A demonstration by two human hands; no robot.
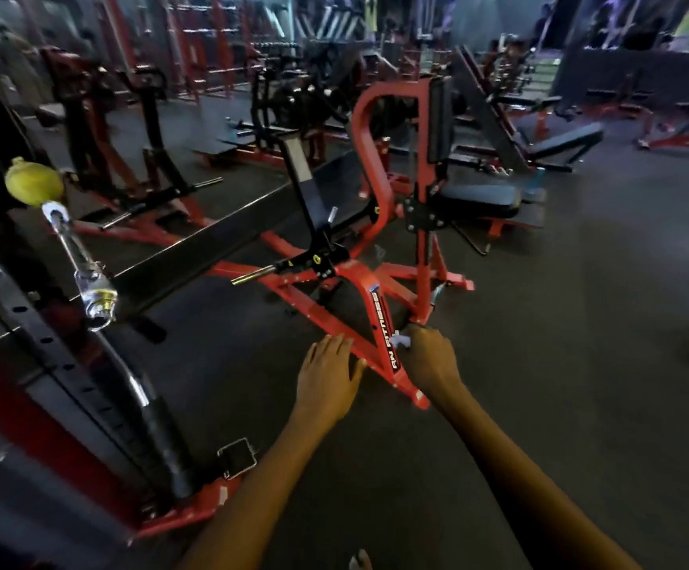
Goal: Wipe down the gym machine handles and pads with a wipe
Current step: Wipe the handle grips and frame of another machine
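A red gym machine (369, 224) stands ahead of me, with a black seat pad (476, 199) and an upright black back pad (439, 117). Both my arms reach out toward its near red frame. My right hand (431, 359) grips a small crumpled white wipe (400, 341) close to the frame bar marked with white lettering (383, 331). My left hand (328, 374) is open with straight fingers, held just left of that bar; whether it touches the frame I cannot tell. A chrome weight peg (252, 276) sticks out on the machine's left side.
A cable rack with a chrome bar attachment (73, 248) and a yellow ball stopper (34, 181) stands close on my left, its red base (186, 512) by my left forearm. A long black bench (211, 236) lies behind. More red machines fill the background. Dark rubber floor (560, 343) stretches right.
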